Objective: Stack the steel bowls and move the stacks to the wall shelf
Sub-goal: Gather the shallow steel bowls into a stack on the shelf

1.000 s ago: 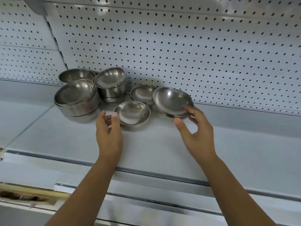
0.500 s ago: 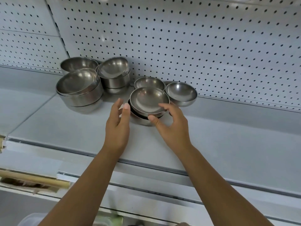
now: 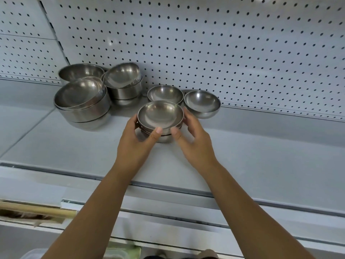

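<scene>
**Small bowls being nested on the shelf**

Both hands close around the small stack (image 3: 160, 118) of shallow steel bowls at the middle of the wall shelf (image 3: 261, 157). The left hand (image 3: 136, 144) cups its left side and the right hand (image 3: 194, 141) its right. The fingers curl round the walls and both thumbs press at the near rim. The stack seems to rest on the shelf board, though its base is partly hidden by the thumbs.

Just behind it stand two single bowls, apart from the stack: the middle bowl (image 3: 165, 94) and the outer bowl (image 3: 202, 103), both close to the pegboard (image 3: 224, 53). To the left are the big stack (image 3: 82, 105) and the second stack (image 3: 124, 85), their top bowls tilted.

The step in hand looks like squaring up the small stack. The next move probably calls for freeing one hand to lift a single bowl onto it, set level so it nests.
</scene>
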`<state>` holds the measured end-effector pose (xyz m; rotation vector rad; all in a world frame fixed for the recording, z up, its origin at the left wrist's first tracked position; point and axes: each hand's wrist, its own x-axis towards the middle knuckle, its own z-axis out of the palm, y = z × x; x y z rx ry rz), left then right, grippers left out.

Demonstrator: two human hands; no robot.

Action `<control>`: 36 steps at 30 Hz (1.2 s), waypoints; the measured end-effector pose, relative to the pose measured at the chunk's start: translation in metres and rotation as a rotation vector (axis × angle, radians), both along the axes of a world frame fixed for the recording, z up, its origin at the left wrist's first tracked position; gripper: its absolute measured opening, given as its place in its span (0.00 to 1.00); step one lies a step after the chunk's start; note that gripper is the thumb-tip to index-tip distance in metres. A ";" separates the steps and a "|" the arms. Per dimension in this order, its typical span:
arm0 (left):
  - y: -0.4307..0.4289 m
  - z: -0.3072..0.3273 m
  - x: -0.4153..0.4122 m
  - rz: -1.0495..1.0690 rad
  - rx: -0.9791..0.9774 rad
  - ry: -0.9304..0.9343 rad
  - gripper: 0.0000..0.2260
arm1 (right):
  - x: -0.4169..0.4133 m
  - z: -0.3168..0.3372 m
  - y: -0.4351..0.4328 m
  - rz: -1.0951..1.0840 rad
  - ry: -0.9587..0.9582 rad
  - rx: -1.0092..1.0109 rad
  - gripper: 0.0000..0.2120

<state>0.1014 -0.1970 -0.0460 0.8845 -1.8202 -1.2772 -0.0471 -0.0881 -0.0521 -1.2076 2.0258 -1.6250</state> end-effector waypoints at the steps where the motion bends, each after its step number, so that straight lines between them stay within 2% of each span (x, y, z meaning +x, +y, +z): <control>1: 0.000 0.001 0.000 -0.007 -0.009 -0.010 0.34 | 0.000 0.001 0.001 -0.090 -0.031 -0.067 0.31; 4: 0.001 0.000 -0.001 -0.002 -0.033 -0.066 0.41 | -0.016 0.004 0.004 -0.459 -0.080 -0.219 0.23; 6: -0.001 -0.002 -0.001 0.001 -0.041 -0.084 0.41 | -0.039 0.007 0.006 -0.560 -0.019 -0.178 0.26; 11: -0.003 -0.003 -0.001 0.007 -0.032 -0.059 0.37 | -0.080 0.014 0.000 -0.355 -0.036 0.116 0.35; 14: -0.004 -0.005 -0.001 -0.003 -0.028 -0.049 0.35 | -0.084 0.005 -0.004 -0.322 0.015 0.207 0.34; 18: -0.005 -0.007 0.000 -0.008 -0.026 -0.034 0.35 | -0.084 -0.002 -0.004 -0.368 0.031 0.124 0.21; 22: -0.005 -0.008 0.001 -0.019 -0.027 -0.026 0.34 | -0.086 -0.005 0.000 -0.397 -0.024 0.006 0.16; 25: -0.005 -0.007 0.001 -0.031 -0.036 -0.012 0.34 | -0.080 -0.004 0.006 -0.383 0.004 -0.101 0.15; 31: -0.005 -0.007 0.000 -0.065 -0.052 -0.006 0.32 | -0.062 -0.001 0.010 -0.359 0.337 -0.263 0.24; 33: -0.004 -0.006 0.000 -0.064 -0.060 -0.005 0.31 | -0.059 -0.003 0.010 -0.338 0.390 -0.263 0.30; 36: -0.002 -0.004 0.000 -0.079 -0.069 -0.015 0.30 | -0.054 -0.002 0.010 -0.305 0.420 -0.270 0.32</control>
